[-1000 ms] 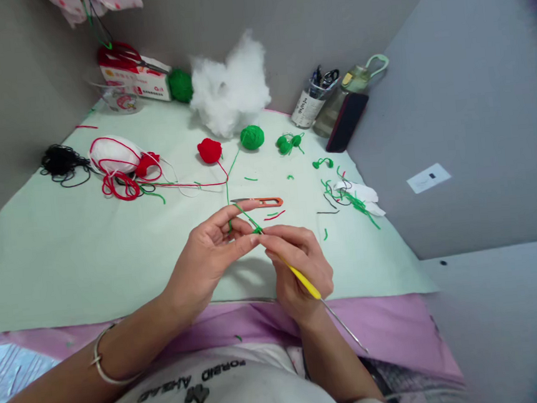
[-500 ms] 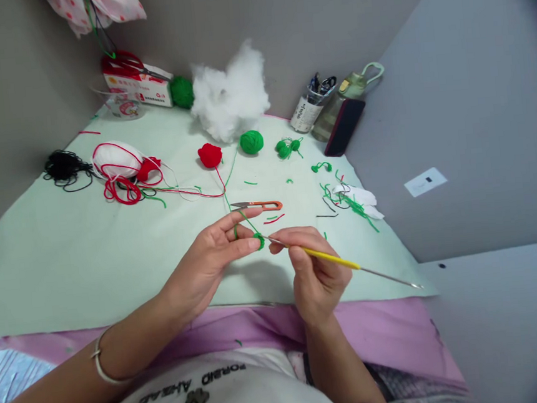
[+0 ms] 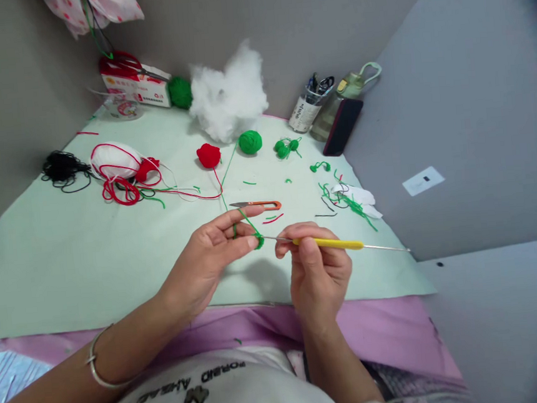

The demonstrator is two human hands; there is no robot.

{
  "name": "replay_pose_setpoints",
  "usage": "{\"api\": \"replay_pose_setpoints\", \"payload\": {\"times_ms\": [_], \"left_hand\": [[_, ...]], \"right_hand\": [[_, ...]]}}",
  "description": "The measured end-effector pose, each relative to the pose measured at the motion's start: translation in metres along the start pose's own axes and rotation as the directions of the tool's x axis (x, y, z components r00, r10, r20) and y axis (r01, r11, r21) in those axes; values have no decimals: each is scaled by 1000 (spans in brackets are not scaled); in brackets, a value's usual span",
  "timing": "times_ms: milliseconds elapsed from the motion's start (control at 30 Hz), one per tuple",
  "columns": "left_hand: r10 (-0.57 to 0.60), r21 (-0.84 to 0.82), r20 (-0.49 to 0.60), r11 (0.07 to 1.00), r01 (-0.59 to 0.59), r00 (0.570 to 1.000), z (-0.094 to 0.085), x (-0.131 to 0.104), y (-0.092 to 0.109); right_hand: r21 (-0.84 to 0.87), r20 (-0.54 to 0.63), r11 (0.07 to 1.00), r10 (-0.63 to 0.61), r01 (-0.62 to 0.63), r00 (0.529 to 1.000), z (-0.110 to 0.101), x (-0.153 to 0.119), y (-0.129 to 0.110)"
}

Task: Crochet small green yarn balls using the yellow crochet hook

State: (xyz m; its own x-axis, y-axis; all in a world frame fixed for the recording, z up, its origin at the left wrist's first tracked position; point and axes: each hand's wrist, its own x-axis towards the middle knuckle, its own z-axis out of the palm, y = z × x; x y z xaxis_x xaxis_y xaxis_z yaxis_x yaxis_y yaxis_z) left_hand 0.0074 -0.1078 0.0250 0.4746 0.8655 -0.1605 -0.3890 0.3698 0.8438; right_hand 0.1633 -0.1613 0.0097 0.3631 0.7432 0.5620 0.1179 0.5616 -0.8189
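Note:
My left hand (image 3: 211,250) pinches a small green crochet piece (image 3: 259,240) between thumb and fingers, and green yarn runs over its raised index finger. In my right hand (image 3: 318,266) is a crochet hook with a yellow handle (image 3: 338,243), held like a pen. The hook's thin metal tip meets the green piece, and its other end points right. From the left hand the green strand leads back toward a green yarn ball (image 3: 250,142). Orange thread snips (image 3: 269,205) lie just beyond the fingers.
A red yarn ball (image 3: 209,156), white yarn (image 3: 115,160) and black yarn (image 3: 63,167) lie left. White stuffing (image 3: 228,95) is at the back. Small green pieces (image 3: 287,147), yarn scraps (image 3: 356,206), a pen cup (image 3: 304,113) and a phone (image 3: 343,127) sit right.
The hook has turned closer to level, its far end rising. My right hand has rotated slightly with it. My left hand keeps nearly the same pose.

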Motion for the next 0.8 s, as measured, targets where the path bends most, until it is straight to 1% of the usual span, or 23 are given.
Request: {"api": "replay_pose_setpoints", "payload": {"times_ms": [67, 133, 200, 267, 333, 367, 400, 433, 467, 533, 567, 600, 667, 800], "left_hand": [[28, 20, 29, 999, -28, 999, 3, -2, -1], [34, 32, 40, 999, -35, 999, 6, -2, -4], [32, 26, 24, 999, -33, 999, 6, -1, -7], [0, -18, 16, 1000, 0, 1000, 6, 0, -8], [-67, -87, 38, 994, 70, 997, 5, 3, -9], [-103, -119, 51, 987, 108, 993, 4, 5, -8], [-131, -146, 63, 979, 139, 989, 2, 6, -8], [-148, -166, 69, 974, 157, 987, 1, 7, -7], [-150, -176, 67, 971, 160, 986, 0, 8, -7], [-116, -156, 44, 980, 121, 992, -1, 9, -5], [-85, -123, 31, 988, 88, 996, -1, 8, -5], [-55, -85, 22, 995, 56, 998, 0, 7, -5], [-8, -19, 14, 1000, 8, 1000, 1, 5, -5], [-6, 14, 9, 1000, 6, 1000, 3, 2, -5]], "right_hand": [[-8, 51, 1000, -2, 3, 999, 2, 1, 1], [-82, 62, 996, -34, 39, 998, 4, 0, 3], [-180, 78, 980, -77, 90, 994, 4, -3, 6], [-308, 133, 927, -181, 215, 974, 2, -5, 10], [-399, 201, 849, -286, 345, 937, -1, -6, 12], [-410, 203, 835, -307, 366, 930, -2, -5, 13], [-391, 176, 855, -293, 340, 940, -3, -3, 13], [-342, 131, 898, -247, 278, 960, -4, -2, 12], [-266, 79, 945, -175, 190, 981, -5, 0, 11], [-97, 16, 995, -30, 31, 999, -4, 4, 9], [-37, 15, 999, 18, -17, 1000, -4, 5, 8], [-4, 29, 999, 38, -38, 999, -3, 6, 8], [-16, 57, 999, 33, -32, 998, 0, 6, 8], [-107, 70, 994, 10, -3, 998, 2, 4, 9]]}}
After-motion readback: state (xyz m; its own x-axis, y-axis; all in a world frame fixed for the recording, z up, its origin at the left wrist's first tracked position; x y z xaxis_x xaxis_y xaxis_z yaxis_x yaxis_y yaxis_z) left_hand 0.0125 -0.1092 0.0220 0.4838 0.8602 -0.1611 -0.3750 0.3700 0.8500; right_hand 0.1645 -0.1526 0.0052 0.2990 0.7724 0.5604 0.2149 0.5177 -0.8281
